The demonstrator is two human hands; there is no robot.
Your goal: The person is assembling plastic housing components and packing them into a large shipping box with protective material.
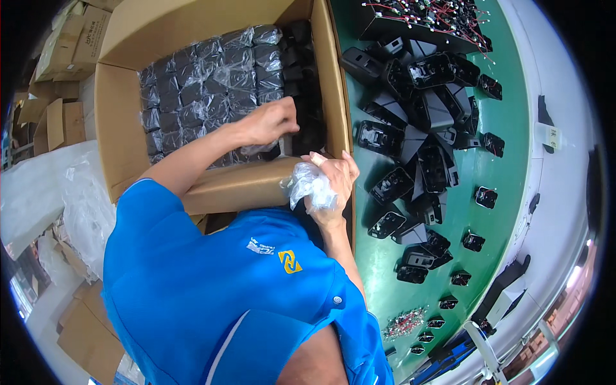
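Note:
An open cardboard box (256,176) stands before me, filled with rows of dark parts in clear plastic bags (208,83). My left hand (273,122) is closed over the right part of these rows. Clear plastic shows just under it, but what its fingers grip is hidden. At the box's near right corner, my right hand (332,183) is closed on crumpled clear plastic bags (309,183). Along the box's right side, inside, dark parts (311,115) lie in shadow, seemingly without bags.
To the right, a green table (378,276) bears a heap of black plastic housings (423,102) and a row of smaller ones. A black bin (410,29) of red and white wires stands at its far end. Cardboard boxes (70,45) and plastic sheeting (86,186) lie at left.

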